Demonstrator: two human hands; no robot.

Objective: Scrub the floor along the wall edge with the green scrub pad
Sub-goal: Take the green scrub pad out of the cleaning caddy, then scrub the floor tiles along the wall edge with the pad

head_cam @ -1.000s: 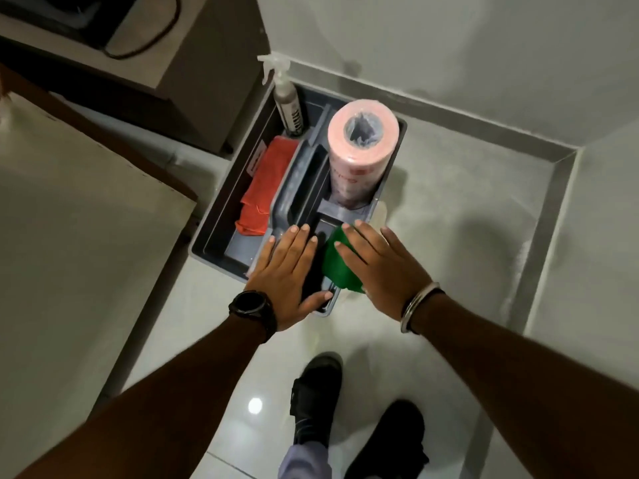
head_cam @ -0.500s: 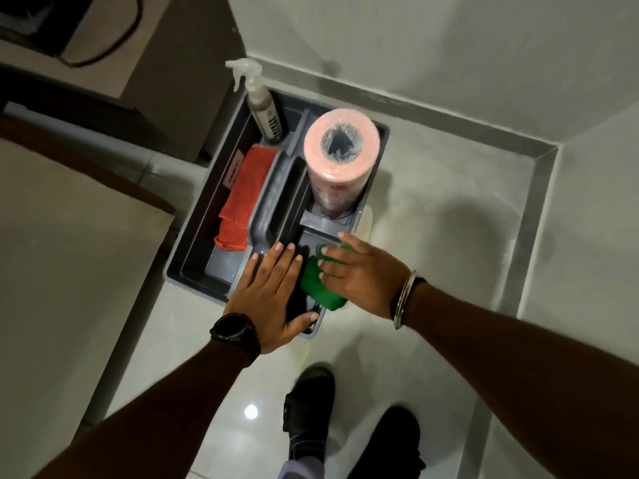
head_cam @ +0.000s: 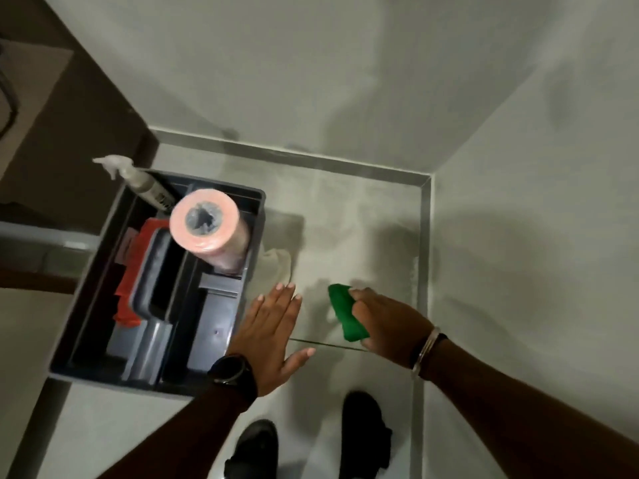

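Caddy (head_cam: 86,281): we see bottle (head_cam: 148,186) label writing, blurred, unreadable
Left hand (head_cam: 273,337): our fingers spread flat, empty
Green scrub pad (head_cam: 345,316): over floor (head_cam: 363,236), long axis running away from us
Right hand (head_cam: 390,326): our grip pinching the pad

Tiled room corner, cleaning caddy (head_cam: 103,257)

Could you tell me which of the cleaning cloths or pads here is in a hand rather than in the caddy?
The green scrub pad, gripped by the right hand over the floor; the red cloth lies in the caddy.
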